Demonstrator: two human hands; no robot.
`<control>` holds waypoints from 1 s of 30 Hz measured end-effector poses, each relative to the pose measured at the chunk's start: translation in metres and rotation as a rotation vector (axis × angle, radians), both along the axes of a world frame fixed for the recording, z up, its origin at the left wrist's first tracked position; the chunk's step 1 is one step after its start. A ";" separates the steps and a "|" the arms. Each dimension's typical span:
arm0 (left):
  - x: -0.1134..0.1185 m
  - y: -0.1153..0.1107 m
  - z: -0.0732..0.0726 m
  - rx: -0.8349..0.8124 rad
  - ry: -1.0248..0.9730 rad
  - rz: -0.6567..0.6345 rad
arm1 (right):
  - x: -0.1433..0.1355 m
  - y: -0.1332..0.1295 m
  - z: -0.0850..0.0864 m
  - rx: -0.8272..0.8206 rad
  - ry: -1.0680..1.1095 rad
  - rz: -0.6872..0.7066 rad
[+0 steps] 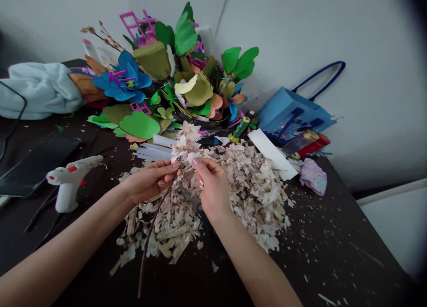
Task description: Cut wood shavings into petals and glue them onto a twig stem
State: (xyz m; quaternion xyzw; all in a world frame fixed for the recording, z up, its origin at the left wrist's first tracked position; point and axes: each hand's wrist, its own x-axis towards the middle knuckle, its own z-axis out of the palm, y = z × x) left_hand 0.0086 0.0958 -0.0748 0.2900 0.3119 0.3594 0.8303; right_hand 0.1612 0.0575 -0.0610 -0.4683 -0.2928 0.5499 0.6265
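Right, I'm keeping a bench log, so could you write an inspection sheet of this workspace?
Surface: dark brown tabletop, pale specks scattered over its right side.
Job's things: thin brown stick with pale pink petals at its top; heap of cream papery flakes beneath the hands.
Clutter: white glue gun with red-orange parts, multicoloured artificial flowers, light blue bag with navy handles.
Hands: left hand pinches the stick near the petals; right hand touches the petals, grip unclear.
Cables: black cord by the glue gun; thin black cord at far left.
Surroundings: pale grey wall behind the table.
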 end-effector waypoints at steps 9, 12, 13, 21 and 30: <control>0.005 -0.003 -0.002 -0.007 -0.035 -0.004 | -0.002 -0.001 0.001 0.027 -0.101 -0.040; 0.005 -0.004 -0.003 -0.005 -0.021 -0.009 | -0.003 0.000 0.001 0.030 -0.113 -0.046; 0.005 -0.004 -0.003 -0.002 -0.015 -0.009 | -0.004 0.000 0.002 0.030 -0.113 -0.047; 0.005 -0.005 -0.009 0.043 0.008 -0.018 | -0.006 0.003 0.000 -0.014 -0.080 -0.056; 0.008 -0.007 -0.002 -0.015 0.005 0.008 | -0.010 0.003 -0.002 -0.014 0.045 -0.070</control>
